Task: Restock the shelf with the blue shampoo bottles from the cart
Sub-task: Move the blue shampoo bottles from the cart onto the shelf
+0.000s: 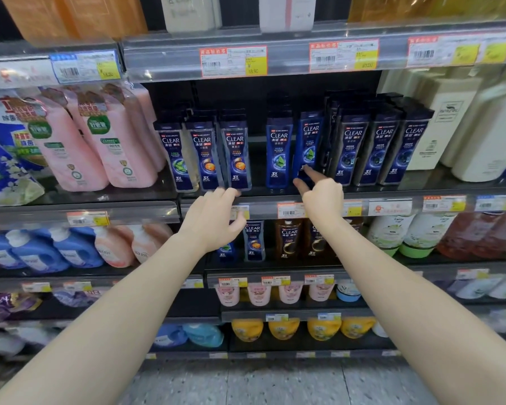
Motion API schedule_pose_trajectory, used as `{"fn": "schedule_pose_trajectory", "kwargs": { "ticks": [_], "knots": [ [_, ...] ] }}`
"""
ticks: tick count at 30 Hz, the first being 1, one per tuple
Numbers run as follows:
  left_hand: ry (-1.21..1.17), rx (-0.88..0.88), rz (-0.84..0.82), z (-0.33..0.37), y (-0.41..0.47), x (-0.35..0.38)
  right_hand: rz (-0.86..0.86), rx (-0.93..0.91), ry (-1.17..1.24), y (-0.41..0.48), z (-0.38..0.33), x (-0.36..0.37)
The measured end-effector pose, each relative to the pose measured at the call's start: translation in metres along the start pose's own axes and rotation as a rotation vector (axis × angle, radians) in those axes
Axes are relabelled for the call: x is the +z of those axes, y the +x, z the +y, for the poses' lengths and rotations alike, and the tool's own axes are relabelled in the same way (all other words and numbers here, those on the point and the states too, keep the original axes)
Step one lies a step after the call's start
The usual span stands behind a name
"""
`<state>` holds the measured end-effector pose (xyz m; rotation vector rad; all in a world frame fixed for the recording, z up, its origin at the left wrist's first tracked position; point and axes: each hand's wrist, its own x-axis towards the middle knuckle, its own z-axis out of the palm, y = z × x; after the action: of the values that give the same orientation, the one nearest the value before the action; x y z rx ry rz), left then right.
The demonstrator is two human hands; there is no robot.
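Hiding bottle (306, 150) base: right hand (323, 197)

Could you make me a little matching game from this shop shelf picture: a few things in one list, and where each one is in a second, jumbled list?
Things:
1. right hand
2. left hand
3. pink bottles
4. yellow pouches

Places:
A. low shelf near the floor
B. left end of the shampoo shelf
C. fingers on the lower part of a bright blue shampoo bottle
D. at the shelf edge, below the dark bottles with orange labels

Pairs: 1-C, 2-D, 3-B, 4-A
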<state>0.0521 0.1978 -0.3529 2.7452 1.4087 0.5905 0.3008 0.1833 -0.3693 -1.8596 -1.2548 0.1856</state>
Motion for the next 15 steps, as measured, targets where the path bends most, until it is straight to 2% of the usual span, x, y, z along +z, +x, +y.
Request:
{"fn": "schedule_pose_trajectory", "kwargs": {
  "ticks": [12,15],
  "knots": [
    [-0.009,-0.004,-0.029,-0.001,-0.003,-0.002,0.034,0.014,-0.091,0.010,0.000,0.007],
    [-0.003,-0.005,-0.028,-0.002,-0.005,0.001,-0.003,0.007,-0.222,0.014,-0.002,0.008]
  ]
}}
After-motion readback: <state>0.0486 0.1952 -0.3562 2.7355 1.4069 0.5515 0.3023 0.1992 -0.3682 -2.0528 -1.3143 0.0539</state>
